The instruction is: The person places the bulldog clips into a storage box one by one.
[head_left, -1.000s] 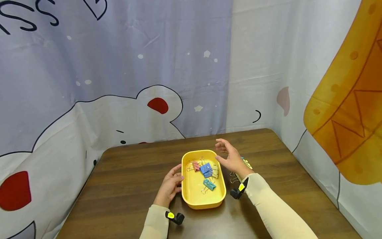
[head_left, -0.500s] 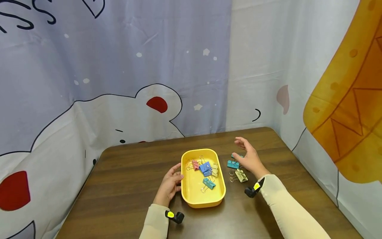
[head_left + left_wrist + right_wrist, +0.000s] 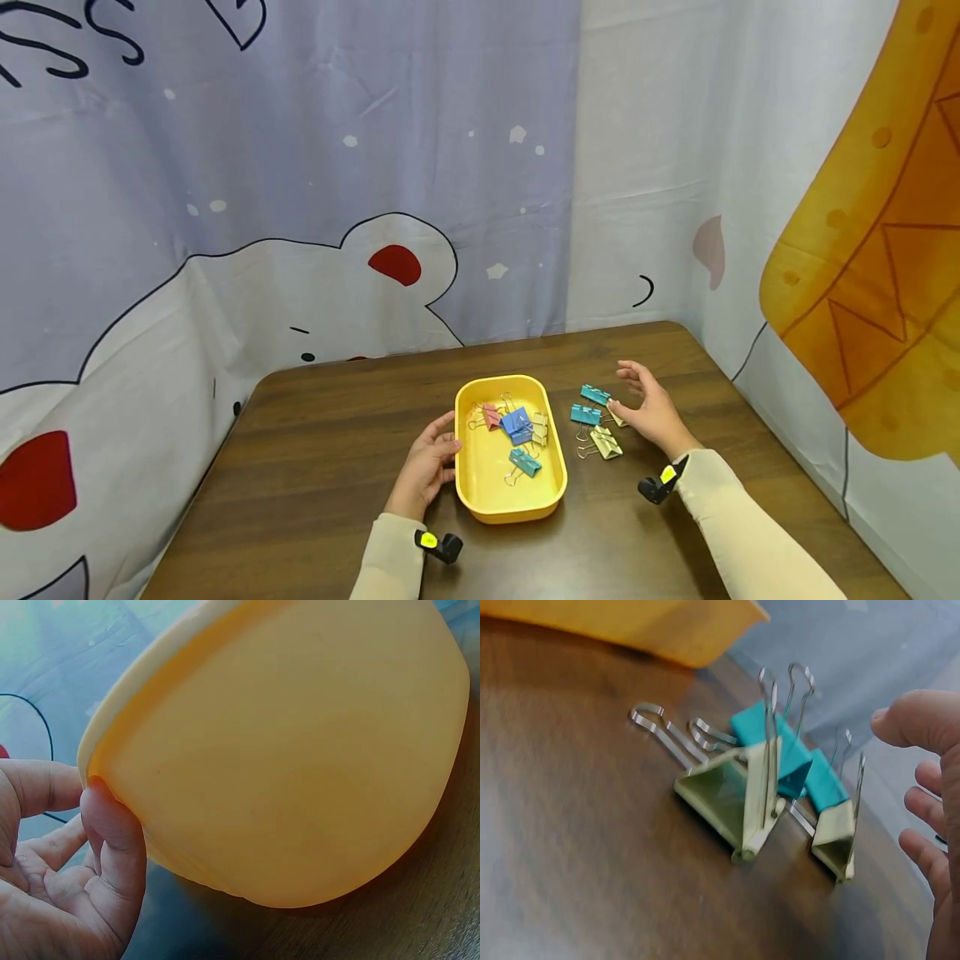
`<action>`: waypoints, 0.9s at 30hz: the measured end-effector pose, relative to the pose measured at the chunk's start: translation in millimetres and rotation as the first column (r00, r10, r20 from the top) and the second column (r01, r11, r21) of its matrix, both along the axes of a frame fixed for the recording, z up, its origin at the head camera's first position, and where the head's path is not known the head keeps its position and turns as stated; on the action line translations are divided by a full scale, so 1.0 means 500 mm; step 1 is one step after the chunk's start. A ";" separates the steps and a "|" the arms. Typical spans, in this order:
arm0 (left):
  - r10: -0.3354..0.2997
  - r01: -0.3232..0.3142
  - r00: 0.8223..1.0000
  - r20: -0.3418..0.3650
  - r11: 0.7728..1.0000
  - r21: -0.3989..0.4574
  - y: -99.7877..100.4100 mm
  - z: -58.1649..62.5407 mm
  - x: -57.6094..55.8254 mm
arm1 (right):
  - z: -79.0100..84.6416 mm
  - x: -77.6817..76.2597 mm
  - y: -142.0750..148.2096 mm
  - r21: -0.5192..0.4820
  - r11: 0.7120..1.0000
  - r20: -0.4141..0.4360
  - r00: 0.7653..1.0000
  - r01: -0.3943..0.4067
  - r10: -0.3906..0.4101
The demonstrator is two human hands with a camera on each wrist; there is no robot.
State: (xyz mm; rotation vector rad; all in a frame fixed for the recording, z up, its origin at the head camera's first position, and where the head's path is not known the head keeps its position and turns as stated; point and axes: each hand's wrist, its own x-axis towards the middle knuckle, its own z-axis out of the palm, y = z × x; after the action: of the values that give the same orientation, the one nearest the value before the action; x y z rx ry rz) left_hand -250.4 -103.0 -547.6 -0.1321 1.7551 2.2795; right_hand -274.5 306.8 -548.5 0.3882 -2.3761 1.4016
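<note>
Left grip [image 3: 426, 465]: clamped on the yellow tray [image 3: 491, 492] by its rim, I judge to steady it. Right grip [image 3: 654, 417]: fingers apart, holding nothing. Teal clips [image 3: 586, 414], pale-yellow clips [image 3: 606, 442]: on the worktop [image 3: 330, 467], just trayward of my right grip, conveniently reachable.

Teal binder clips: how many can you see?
3: one teal binder clip in the yellow tray; a nearer clip and a farther clip on the table beside it. Others may be hidden.
</note>
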 end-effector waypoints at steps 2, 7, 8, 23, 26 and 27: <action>0.000 0.000 1.000 0.005 1.000 -0.003 -0.001 0.000 0.000 | -0.009 0.001 0.004 -0.013 1.000 0.022 1.000 -0.009 0.010; -0.003 0.003 1.000 0.004 1.000 0.003 -0.003 0.002 0.000 | -0.031 0.000 0.009 -0.009 1.000 0.054 0.998 -0.024 0.024; -0.005 0.005 1.000 0.003 1.000 0.005 -0.003 0.002 0.000 | -0.036 0.000 0.010 -0.004 1.000 0.060 0.998 -0.022 0.022; -0.015 0.015 1.000 0.000 1.000 0.008 0.000 0.000 0.001 | -0.074 -0.013 0.001 0.006 1.000 0.093 0.996 -0.002 0.001; -0.016 0.016 1.000 -0.002 1.000 0.007 -0.001 0.002 0.001 | -0.072 -0.013 -0.001 0.035 0.999 0.101 0.995 0.002 -0.005; -0.017 0.017 1.000 -0.002 1.000 0.008 -0.001 0.002 0.001 | -0.071 -0.013 -0.001 0.048 0.999 0.106 0.994 0.004 -0.009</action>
State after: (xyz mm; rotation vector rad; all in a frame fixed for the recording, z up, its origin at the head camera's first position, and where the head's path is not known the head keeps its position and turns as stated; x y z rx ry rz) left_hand -249.8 -103.4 -546.6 -0.1131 1.7419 2.2752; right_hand -280.9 306.2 -584.2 0.3260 -2.4978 1.3969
